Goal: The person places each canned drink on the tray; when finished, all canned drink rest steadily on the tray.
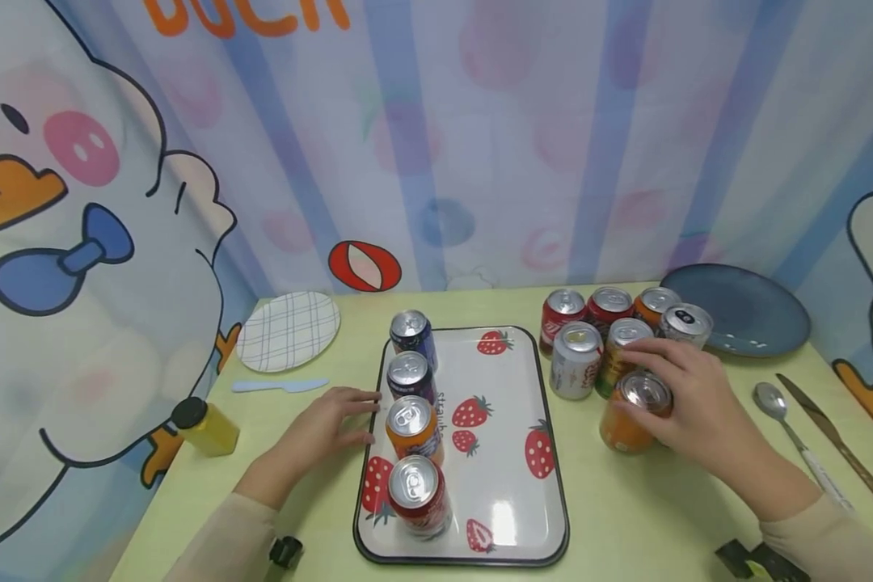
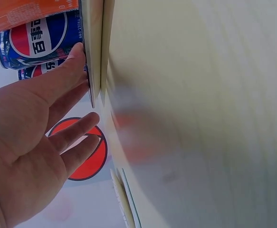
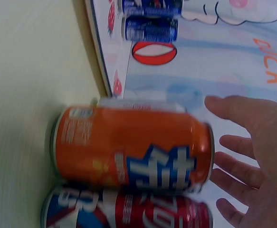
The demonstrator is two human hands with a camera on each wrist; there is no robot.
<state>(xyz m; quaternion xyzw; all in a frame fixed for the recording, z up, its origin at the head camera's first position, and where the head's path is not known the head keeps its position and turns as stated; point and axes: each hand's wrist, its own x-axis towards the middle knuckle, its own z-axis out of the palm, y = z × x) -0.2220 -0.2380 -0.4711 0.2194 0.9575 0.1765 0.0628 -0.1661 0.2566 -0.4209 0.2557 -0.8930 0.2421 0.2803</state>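
My right hand (image 1: 687, 396) reaches over the top of an orange soda can (image 1: 626, 424), thumb on the near side and fingers on the far side. In the right wrist view, the fingers are spread beside the lid end of this orange can, apart from it. My left hand (image 1: 313, 436) has its fingertips at the left edge of a white strawberry tray (image 1: 502, 493). Along that side of the tray stand a blue can (image 1: 422, 339), a blue Pepsi can (image 2: 43, 40), an orange can (image 1: 411, 440) and a red can (image 1: 425, 513).
Behind the right hand stand several cans, including a white can (image 1: 575, 368) and a red can (image 1: 556, 319). Farther right are a blue plate (image 1: 742, 307), a spoon (image 1: 771, 400) and a knife (image 1: 829, 428). At left are a checked plate (image 1: 288, 331), a light-blue knife (image 1: 280, 386) and a yellow bottle (image 1: 214, 432).
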